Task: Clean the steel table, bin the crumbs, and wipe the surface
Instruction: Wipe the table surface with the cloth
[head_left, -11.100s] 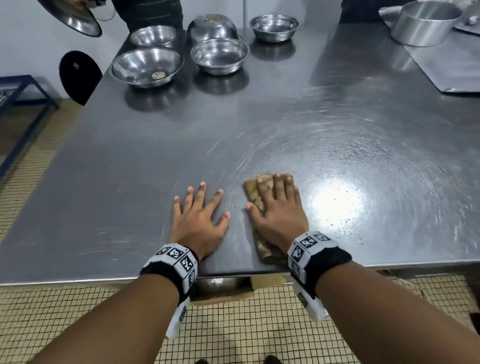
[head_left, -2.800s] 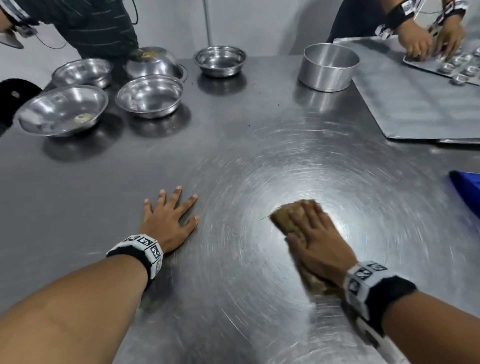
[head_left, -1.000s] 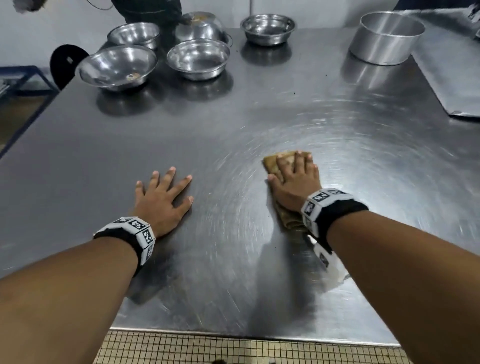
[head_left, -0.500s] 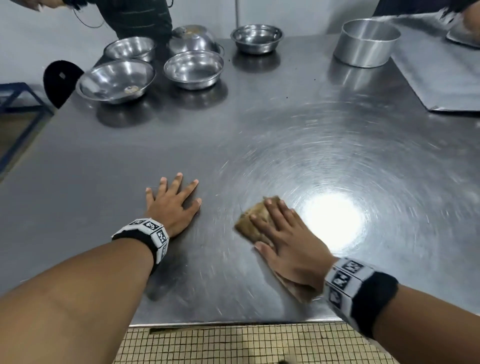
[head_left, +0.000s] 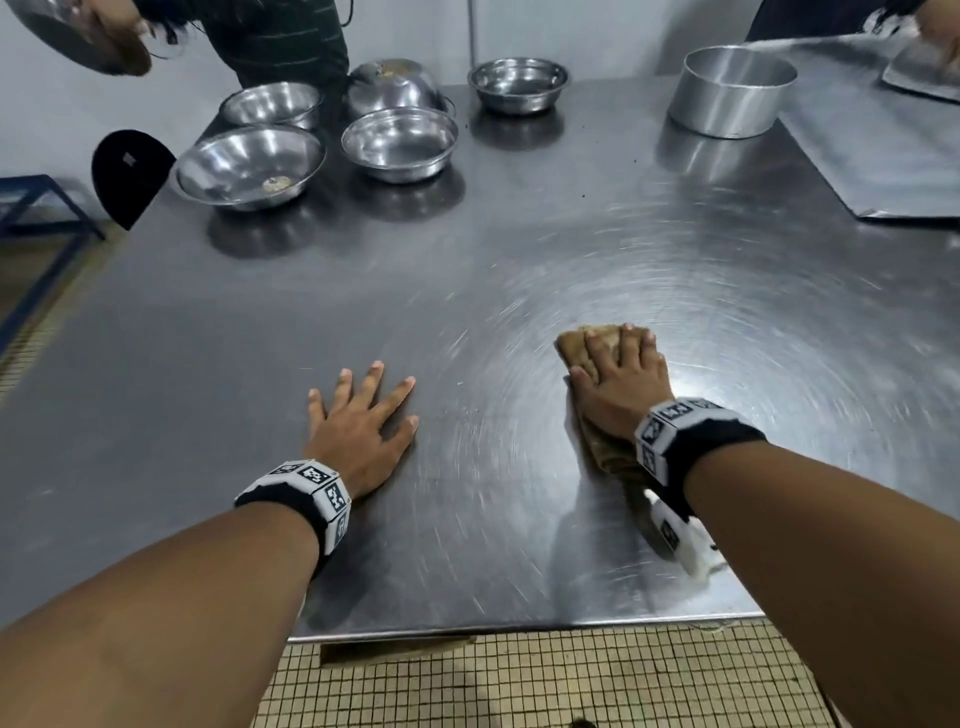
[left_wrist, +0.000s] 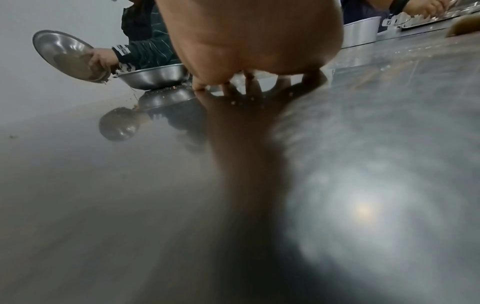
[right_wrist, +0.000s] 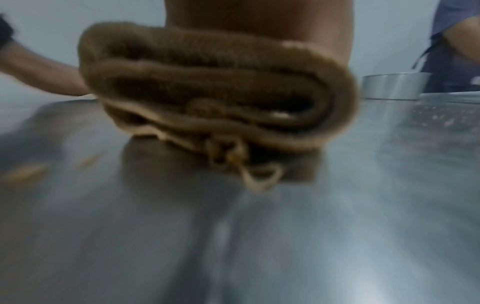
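Observation:
The steel table fills the head view, marked with circular wipe streaks. My right hand lies flat with straight fingers on a folded brown cloth, pressing it onto the table right of centre. In the right wrist view the cloth shows as a thick folded roll with a loose thread. My left hand rests flat on the table with fingers spread, apart from the cloth and holding nothing. A few small crumbs lie by its fingertips in the left wrist view.
Several steel bowls stand at the back left, one bowl holding a scrap. A round tin and a metal sheet sit at the back right. Two other people work at the far edge. The near table edge is close.
My right hand has slid the cloth away from the near edge and to the right, further onto the table. The left hand has stayed planted in its place.

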